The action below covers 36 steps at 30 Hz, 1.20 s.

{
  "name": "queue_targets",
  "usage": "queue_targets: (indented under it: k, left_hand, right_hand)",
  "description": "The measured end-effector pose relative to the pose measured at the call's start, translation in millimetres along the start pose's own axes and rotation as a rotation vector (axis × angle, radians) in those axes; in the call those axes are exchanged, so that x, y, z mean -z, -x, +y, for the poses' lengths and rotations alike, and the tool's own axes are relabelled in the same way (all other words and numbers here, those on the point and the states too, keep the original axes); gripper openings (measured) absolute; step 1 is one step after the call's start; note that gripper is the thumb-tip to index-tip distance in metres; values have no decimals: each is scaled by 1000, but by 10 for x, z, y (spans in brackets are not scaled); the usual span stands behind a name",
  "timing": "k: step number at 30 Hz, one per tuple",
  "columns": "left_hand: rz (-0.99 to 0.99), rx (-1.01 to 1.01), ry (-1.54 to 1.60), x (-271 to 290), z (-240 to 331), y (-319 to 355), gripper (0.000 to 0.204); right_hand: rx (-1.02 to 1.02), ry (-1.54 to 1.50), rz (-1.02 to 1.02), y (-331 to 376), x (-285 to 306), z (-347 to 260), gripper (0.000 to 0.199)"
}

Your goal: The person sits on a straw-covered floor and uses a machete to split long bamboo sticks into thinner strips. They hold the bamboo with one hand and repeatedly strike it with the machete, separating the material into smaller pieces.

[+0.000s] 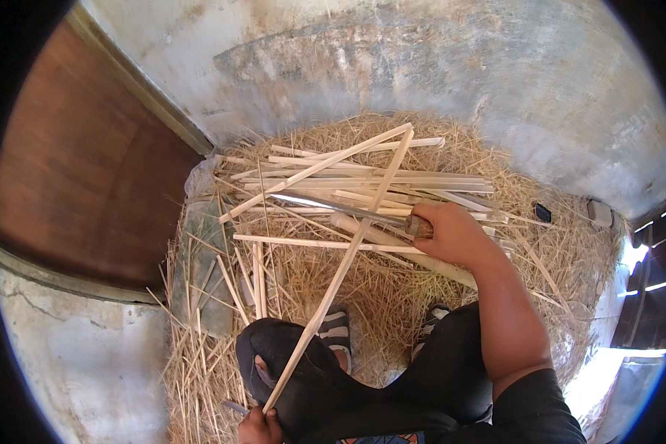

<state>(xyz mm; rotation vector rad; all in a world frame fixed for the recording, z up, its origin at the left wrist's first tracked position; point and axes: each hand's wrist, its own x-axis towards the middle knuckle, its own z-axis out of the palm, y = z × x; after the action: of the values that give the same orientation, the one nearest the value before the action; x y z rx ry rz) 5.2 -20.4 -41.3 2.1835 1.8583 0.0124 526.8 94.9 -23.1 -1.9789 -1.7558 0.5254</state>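
My left hand (260, 428), low in the picture by my knee, is closed round the near end of a long pale bamboo strip (325, 307). That strip slants up and away to the right, its far end meeting another pale strip (311, 176); whether the two are joined I cannot tell. My right hand (451, 231) grips the wooden handle of a long-bladed knife (381, 214). Its blade points left and crosses behind the held strip, above a pile of cut strips (429, 181). Whether blade and strip touch is unclear.
Dry straw (377, 288) covers the floor. Short strips (229, 285) lie to the left of my knees. A small black object (542, 212) sits at the right. A weathered wall (451, 66) stands behind, and a brown door panel (89, 163) at the left.
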Motion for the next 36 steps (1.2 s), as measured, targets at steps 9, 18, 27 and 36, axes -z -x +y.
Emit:
queue_targets:
  k: [9,18,27,36]
  left_hand:
    - [42,-180,131,-164,-4,-329,30]
    - [109,-173,115,-178,51,-303,32]
    - [112,-250,210,-367,-232,-301,37]
    - [44,-199,164,-339,-104,-352,36]
  right_hand:
    - [331,122,-185,424,-201,-767,23]
    - [96,132,158,315,-206,-268,17]
    - [393,206,44,428,-370,-756,20]
    - [227,69,189,208,-470,-293,24]
